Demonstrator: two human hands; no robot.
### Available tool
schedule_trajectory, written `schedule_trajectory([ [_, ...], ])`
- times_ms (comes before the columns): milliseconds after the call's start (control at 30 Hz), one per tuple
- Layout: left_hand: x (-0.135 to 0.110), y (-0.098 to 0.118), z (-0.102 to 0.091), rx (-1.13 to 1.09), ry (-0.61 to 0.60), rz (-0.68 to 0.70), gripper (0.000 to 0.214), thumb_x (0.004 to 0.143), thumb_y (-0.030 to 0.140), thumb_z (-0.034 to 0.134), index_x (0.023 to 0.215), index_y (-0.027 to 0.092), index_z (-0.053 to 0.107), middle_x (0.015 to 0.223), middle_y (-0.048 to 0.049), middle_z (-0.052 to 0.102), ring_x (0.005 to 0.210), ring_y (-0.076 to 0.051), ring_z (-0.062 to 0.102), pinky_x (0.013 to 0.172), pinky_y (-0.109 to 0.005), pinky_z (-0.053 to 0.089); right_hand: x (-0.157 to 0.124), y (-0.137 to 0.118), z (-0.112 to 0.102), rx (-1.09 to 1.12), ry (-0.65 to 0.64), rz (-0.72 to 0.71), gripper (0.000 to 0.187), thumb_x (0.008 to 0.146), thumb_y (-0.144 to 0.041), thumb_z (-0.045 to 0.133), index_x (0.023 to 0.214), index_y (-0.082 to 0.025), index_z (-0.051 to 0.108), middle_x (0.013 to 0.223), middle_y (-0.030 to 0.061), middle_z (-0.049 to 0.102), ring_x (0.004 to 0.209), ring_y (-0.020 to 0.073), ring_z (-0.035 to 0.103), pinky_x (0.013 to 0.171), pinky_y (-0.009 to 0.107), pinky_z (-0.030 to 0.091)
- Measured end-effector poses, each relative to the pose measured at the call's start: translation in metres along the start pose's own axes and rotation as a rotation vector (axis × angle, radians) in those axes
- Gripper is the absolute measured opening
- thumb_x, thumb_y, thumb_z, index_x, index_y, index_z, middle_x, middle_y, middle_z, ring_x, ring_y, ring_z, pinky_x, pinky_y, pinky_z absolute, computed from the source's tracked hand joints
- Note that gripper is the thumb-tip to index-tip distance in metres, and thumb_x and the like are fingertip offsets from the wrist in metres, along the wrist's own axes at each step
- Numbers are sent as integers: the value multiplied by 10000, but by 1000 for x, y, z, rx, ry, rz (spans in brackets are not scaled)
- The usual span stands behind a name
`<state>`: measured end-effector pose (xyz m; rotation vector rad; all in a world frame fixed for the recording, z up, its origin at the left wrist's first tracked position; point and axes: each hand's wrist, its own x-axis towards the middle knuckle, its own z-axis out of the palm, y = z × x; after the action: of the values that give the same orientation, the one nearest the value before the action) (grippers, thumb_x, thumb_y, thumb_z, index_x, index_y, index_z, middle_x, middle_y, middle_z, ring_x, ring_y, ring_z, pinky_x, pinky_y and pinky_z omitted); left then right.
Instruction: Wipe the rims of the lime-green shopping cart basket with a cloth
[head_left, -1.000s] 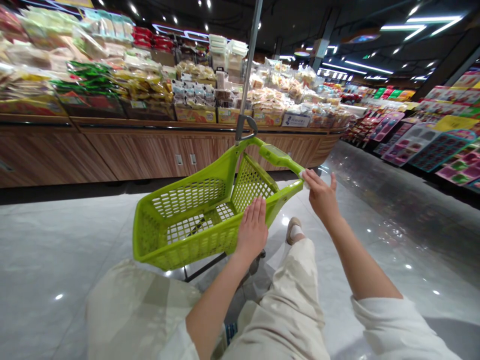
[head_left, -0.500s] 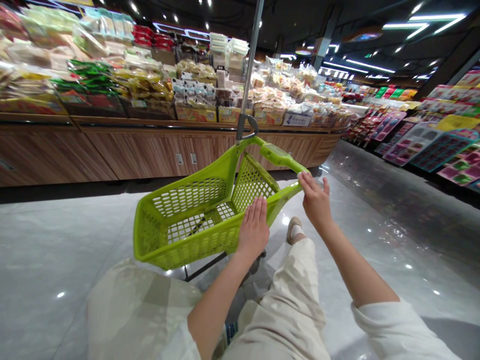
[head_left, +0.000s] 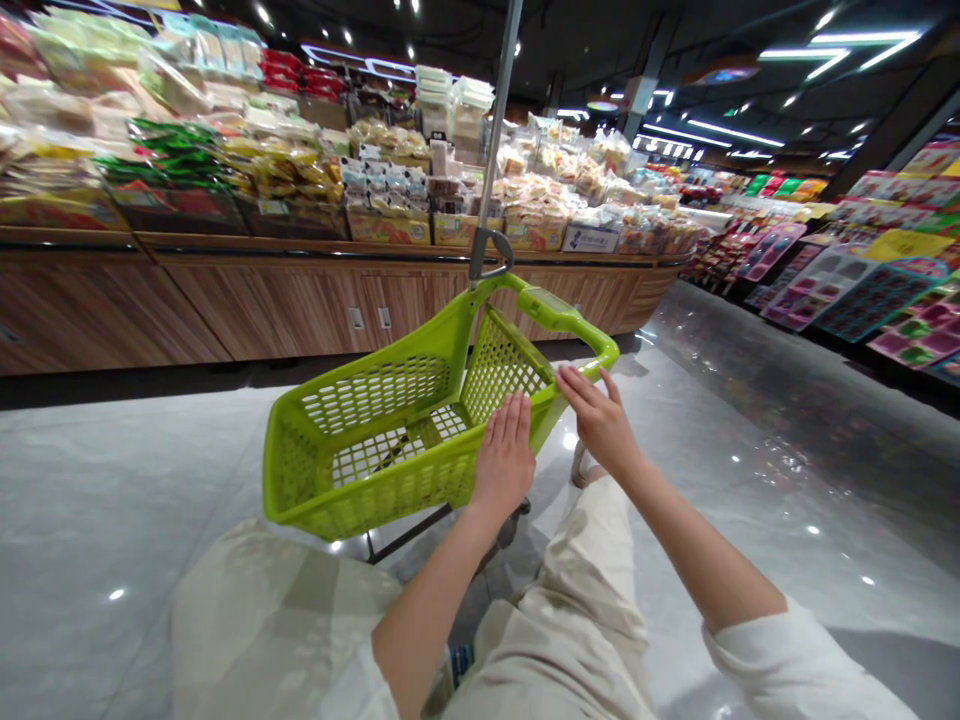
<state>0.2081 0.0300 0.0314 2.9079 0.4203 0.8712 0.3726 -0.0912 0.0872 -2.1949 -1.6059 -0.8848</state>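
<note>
**Left hand** (head_left: 504, 458): open, fingers straight and close together, palm flat against the outer wall of the basket, no wrap.
**Right hand** (head_left: 598, 420): open, fingers spread wide, fingertips at the top rim, no closed grip.
**Item in contact:** lime-green plastic shopping basket (head_left: 375, 500), centre of view, just ahead of the cream trousers (head_left: 577, 620).
**Basket fittings:** green handle (head_left: 559, 310) at 1 o'clock; metal pole (head_left: 495, 130) at 12 o'clock.
**Progress:** both hands on the basket, neither on any goods; green lattice floor (head_left: 375, 452) in full view.
**Display:** bagged foods (head_left: 292, 175) on a wood-finish counter (head_left: 300, 305), 10 to 12 o'clock; bright packaged goods (head_left: 877, 295) on racks, 2 to 3 o'clock.
**Labels:** white sign (head_left: 591, 238) on the display front, lettering too small to read; no brand legible.
**Floor:** polished pale tile (head_left: 112, 480), 9 o'clock.
</note>
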Motion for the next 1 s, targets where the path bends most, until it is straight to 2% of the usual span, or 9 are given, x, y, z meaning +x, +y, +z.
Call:
schedule_trajectory([
  [67, 0, -1, 0, 15, -18, 4, 786, 870, 192, 454, 1547, 31, 89, 1635, -174, 183, 1523, -249, 133, 1226, -427, 213, 2, 7, -3, -2, 13, 41, 618, 883, -25, 342, 1450, -239, 460, 1469, 76, 526, 1371, 185, 481, 1224, 493, 167],
  [200, 0, -1, 0, 10, -18, 8, 778, 878, 205, 447, 1548, 34, 90, 1637, -168, 177, 1523, -250, 128, 1227, -427, 209, 7, 26, -3, -59, 132, 296, 619, 861, -22, 348, 1429, -226, 481, 1451, 97, 542, 1356, 223, 501, 1195, 577, 184],
  [267, 0, -1, 0, -1, -3, 3, 790, 869, 200, 454, 1550, 39, 87, 1638, -161, 180, 1523, -250, 128, 1228, -430, 209, 6, 19, 0, -60, 124, 245, 615, 870, -23, 335, 1445, -202, 460, 1467, 108, 522, 1377, 218, 476, 1194, 549, 211],
  [400, 0, -1, 1, -6, 3, -1, 814, 855, 200, 473, 1550, 36, 81, 1638, -164, 177, 1524, -252, 127, 1228, -431, 212, 2, 4, -1, -20, -8, -31, 619, 886, -24, 331, 1464, -220, 439, 1497, 75, 492, 1398, 173, 446, 1216, 448, 212],
  [600, 0, 0, 0, -28, -8, 0, 781, 868, 202, 449, 1548, 36, 103, 1637, -161, 182, 1520, -261, 145, 1226, -440, 214, 7, 21, -2, -68, 126, 290, 621, 858, -23, 347, 1428, -228, 482, 1445, 91, 550, 1353, 214, 504, 1193, 540, 214],
  [733, 0, 0, 0, -45, 15, -8, 825, 841, 182, 469, 1553, 51, 72, 1634, -167, 192, 1520, -255, 147, 1219, -444, 232, 3, -1, 3, -28, 68, 99, 610, 882, -28, 335, 1451, -211, 455, 1468, 88, 525, 1379, 186, 471, 1218, 489, 176],
  [800, -1, 0, 0, -47, 21, -1, 832, 837, 174, 468, 1556, 62, 63, 1634, -162, 196, 1520, -251, 149, 1218, -444, 232, 2, -2, 2, -19, 40, 36, 595, 890, -31, 342, 1432, -233, 480, 1452, 70, 546, 1355, 177, 498, 1232, 488, 120],
  [900, -1, -1, 0, -33, 8, 4, 786, 859, 175, 440, 1554, 60, 90, 1635, -151, 200, 1520, -249, 149, 1223, -436, 218, 5, 18, -3, -52, 101, 185, 592, 878, -32, 356, 1397, -268, 516, 1409, 67, 589, 1312, 201, 545, 1219, 562, 63],
  [1000, -1, 0, -1, -21, -4, -4, 758, 874, 194, 435, 1547, 43, 123, 1637, -150, 193, 1520, -255, 147, 1229, -428, 203, 7, 25, -2, -84, 150, 301, 617, 863, -29, 353, 1424, -250, 483, 1432, 94, 564, 1334, 227, 523, 1199, 603, 95],
])
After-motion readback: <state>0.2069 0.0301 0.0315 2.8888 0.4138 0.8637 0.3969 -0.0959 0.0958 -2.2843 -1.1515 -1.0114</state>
